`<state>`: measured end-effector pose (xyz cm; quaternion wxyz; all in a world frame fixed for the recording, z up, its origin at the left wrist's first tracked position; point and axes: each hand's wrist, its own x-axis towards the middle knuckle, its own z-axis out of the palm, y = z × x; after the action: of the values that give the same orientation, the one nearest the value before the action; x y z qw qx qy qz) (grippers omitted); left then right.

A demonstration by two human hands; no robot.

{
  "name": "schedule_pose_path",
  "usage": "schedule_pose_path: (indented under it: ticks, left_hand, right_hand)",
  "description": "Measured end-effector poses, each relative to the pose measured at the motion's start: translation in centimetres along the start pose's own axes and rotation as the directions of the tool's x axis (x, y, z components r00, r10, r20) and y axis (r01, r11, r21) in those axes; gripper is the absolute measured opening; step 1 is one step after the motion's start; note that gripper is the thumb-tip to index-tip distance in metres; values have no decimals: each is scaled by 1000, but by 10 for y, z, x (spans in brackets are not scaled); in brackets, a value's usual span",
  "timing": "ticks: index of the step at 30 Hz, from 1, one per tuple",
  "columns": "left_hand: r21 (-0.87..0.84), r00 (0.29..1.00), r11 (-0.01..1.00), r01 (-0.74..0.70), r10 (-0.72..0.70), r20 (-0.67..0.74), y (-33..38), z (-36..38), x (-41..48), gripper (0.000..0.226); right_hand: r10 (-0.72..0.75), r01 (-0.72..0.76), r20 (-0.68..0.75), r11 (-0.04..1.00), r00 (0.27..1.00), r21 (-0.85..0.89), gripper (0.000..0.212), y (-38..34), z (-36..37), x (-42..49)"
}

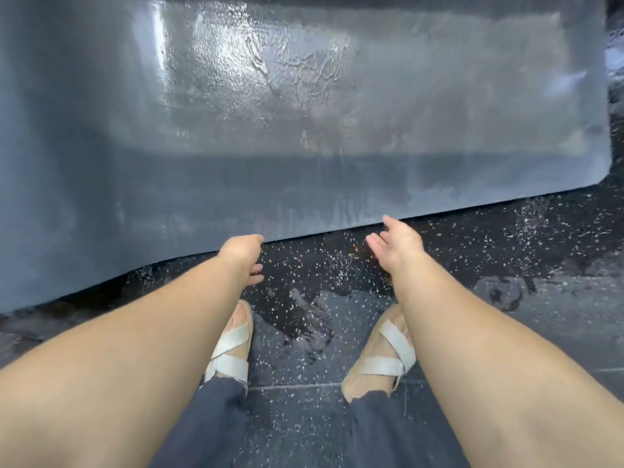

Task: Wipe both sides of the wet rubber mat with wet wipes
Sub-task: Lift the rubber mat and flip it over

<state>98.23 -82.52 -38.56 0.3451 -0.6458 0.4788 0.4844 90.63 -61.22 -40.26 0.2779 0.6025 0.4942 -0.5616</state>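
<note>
The large grey rubber mat (304,113) fills the upper part of the head view, glossy with water streaks in its middle. Its dark near edge runs slantwise just beyond my hands, and a shadow lies under that edge at the left. My left hand (244,256) sits at the edge with the fingers loosely curled below it, holding nothing that I can see. A little to the right, my right hand (395,243) hovers with its fingers spread and straight, the fingertips at the mat's edge. No wet wipe is in view.
The floor (506,251) is dark speckled tile, wet and shiny near the mat. My two feet in strapped sandals (381,356) stand on it just behind my hands. A wet dark strip runs along the mat's right side (616,62).
</note>
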Motion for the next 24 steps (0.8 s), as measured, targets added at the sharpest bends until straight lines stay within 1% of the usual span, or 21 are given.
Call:
schedule_pose_path:
  ticks: [1,3,5,7,8,10,13,14,16,18,20,22,24]
  left_hand:
    - [-94,999,995,45,-44,13,-4,8,11,38]
    - [-255,995,961,104,-98,35,-7,24,30,40]
    - [-363,993,925,115,-111,33,-5,36,42,41]
    - [-446,994,889,109,-100,43,-2,44,51,42]
    - [-488,993,865,116,-108,46,0,46,54,42]
    - [-551,991,825,124,-127,32,2,48,57,37]
    - [-608,989,782,134,-148,27,-4,51,52,31]
    - [-573,986,805,152,-161,35,-8,55,45,29]
    - [-446,976,869,214,-204,71,-22,71,28,22]
    - [-334,958,902,274,-227,173,-39,99,10,22]
    - [-221,934,933,286,-220,281,-51,129,-3,27]
    - [-83,918,959,271,-232,321,-55,147,-11,33]
    - [92,925,972,216,-234,301,-56,148,-15,37]
  right_hand:
    - [3,-2,-22,998,1000,67,48,-4,-3,16]
    - [-14,16,-13,987,1000,157,56,-13,-7,41]
    - [-27,29,-13,985,1000,171,55,-21,-9,54]
    - [-38,39,-10,988,999,151,45,-29,-9,59]
    - [-62,61,0,988,998,140,34,-33,-10,58]
    - [-162,160,12,982,987,99,11,-39,-12,56]
    - [-295,291,59,954,954,67,8,-37,-31,48]
    - [-319,314,66,946,946,78,7,-35,-42,44]
    - [-328,328,-11,940,945,98,8,-32,-76,41]
    - [-298,312,-136,945,945,100,10,-31,-124,43]
    - [-221,246,-194,963,956,113,15,-31,-168,47]
    - [-89,105,-126,987,988,125,30,-26,-190,52]
    - [4,-1,-35,996,999,92,43,-19,-181,56]
